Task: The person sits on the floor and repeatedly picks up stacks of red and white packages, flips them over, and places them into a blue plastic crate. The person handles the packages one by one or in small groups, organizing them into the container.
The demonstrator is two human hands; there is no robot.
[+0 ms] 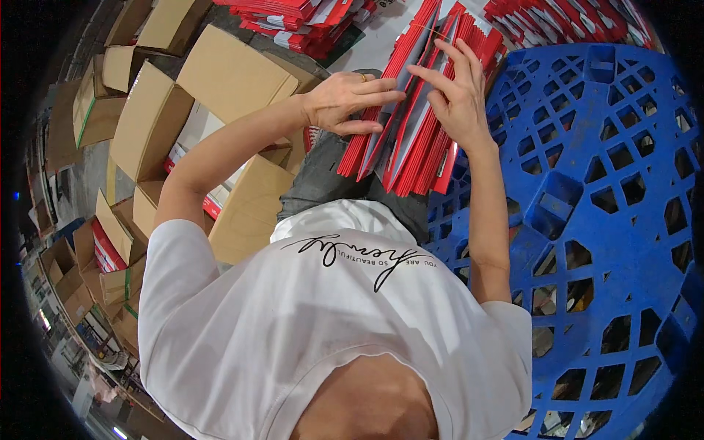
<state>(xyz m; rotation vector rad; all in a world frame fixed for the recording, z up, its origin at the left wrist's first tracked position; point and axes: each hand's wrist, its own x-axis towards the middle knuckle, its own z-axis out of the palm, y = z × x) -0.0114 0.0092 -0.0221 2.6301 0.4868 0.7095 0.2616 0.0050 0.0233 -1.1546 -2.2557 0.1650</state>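
At 1 o'clock from the middle of the view, a bundle of red folded packets (429,150) stands parted by a lengthwise gap, a thin band (431,31) across its 12 o'clock end. The left hand (352,103) lies with unclenched fingers over its 9 o'clock side and the right hand (460,92) curls loosely over its 2 o'clock side; whether either pinches a packet I cannot tell. A blue plastic pallet (623,257) spreads at 3 o'clock, opened cardboard boxes (227,70) at 10.

Red packets (425,165) of smooth, slightly glossy card, matt brown cardboard boxes (231,70), scuffed blue plastic pallet (622,251), white cloth T-shirt (242,330), dark matt cloth trousers (315,176), shiny metal ring (363,77)
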